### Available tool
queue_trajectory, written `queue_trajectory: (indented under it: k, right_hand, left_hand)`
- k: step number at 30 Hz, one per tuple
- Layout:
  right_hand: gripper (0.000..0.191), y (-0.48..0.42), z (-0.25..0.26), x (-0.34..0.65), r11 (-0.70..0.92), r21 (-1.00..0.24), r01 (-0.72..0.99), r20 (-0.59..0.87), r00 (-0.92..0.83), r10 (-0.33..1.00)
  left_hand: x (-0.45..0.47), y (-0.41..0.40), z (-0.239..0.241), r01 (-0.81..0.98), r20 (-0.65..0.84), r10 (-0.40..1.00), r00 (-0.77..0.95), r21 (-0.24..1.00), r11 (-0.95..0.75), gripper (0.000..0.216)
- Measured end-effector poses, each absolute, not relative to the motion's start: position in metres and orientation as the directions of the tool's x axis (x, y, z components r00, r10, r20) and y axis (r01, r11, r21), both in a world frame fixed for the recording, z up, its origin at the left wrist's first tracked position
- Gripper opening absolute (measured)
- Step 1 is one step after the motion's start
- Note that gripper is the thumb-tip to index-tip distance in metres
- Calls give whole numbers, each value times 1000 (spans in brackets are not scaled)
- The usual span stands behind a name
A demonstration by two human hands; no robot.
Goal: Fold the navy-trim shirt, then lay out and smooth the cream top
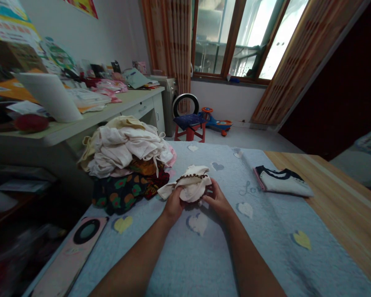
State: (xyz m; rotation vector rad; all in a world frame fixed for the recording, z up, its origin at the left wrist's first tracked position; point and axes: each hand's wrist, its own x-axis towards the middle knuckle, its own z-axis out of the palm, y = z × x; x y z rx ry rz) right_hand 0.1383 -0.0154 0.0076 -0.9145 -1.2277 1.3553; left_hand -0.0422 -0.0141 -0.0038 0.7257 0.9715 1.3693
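A small bunched-up white garment (193,185) with a dark scalloped trim is between my two hands, just above or on the blue cloth. My left hand (174,204) grips its lower left side, thumb on top. At its right edge, my right hand (217,199) holds it with bent fingers, partly hidden behind the fabric. To the left lies a heap of clothes (123,146), white and cream on top, with a dark patterned piece (120,192) underneath. Over on the right sits a folded white garment (282,181) with a dark collar.
The blue heart-patterned cloth (198,260) covers most of a wooden surface (330,185). A pink flat object with a dark round (77,251) lies front left. A cluttered desk (132,99) stands at left. Beyond are a red stool (190,132) and a blue ride-on toy (216,123).
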Motion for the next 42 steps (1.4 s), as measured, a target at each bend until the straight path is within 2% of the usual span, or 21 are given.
queue_trajectory:
  k: [3,6,9,11,14,17,20,22,25,30,32,35,39,42]
  right_hand:
    - [61,-17,4,135,67,-986,-150,93,-177,980]
    - [47,-15,1,135,63,-987,-149,85,-151,985]
    - [39,-12,2,137,57,-978,-199,83,-126,989]
    - [39,-11,3,138,41,-970,-240,73,-126,989]
    - [40,-12,5,137,15,-959,-282,51,-122,991]
    - [39,-14,4,135,-22,-940,-342,20,-119,993]
    - [39,-15,3,134,-74,-908,-412,-24,-124,992]
    - [41,-16,3,133,-99,-881,-462,-37,-141,989]
    - [41,-17,6,133,-124,-849,-514,-42,-168,985]
    - [36,-18,16,133,-146,-844,-517,-102,-113,988]
    - [43,-17,17,134,-162,-845,-510,-134,-90,987]
    - [58,-16,14,135,-137,-870,-474,-153,-3,988]
    - [65,-12,3,135,-30,-958,-286,-72,137,988]
    - [61,-12,-2,136,80,-997,0,77,260,962]
  left_hand:
    - [-43,-16,1,-563,-156,985,74,809,170,46]
    - [-46,-19,4,-478,-106,984,142,863,162,49]
    - [-47,-21,6,-183,32,996,86,983,-16,50]
    - [-48,-23,7,127,216,976,-13,969,-213,55]
    - [-50,-28,12,558,539,837,-100,726,-401,72]
    - [-51,-34,21,749,755,656,-1,435,-500,70]
    - [-50,-40,28,801,809,565,161,228,-554,53]
    - [-50,-41,28,799,757,605,247,194,-569,45]
    - [-52,-37,25,788,648,711,273,273,-552,38]
    - [-56,-27,19,778,577,805,136,440,-448,34]
    - [-56,-26,18,725,540,838,74,548,-417,31]
    - [-56,-25,18,577,406,913,-29,753,-316,29]
    - [-59,-20,14,318,252,958,-138,927,-198,32]
    - [-61,-14,8,90,184,965,-188,981,-170,31]
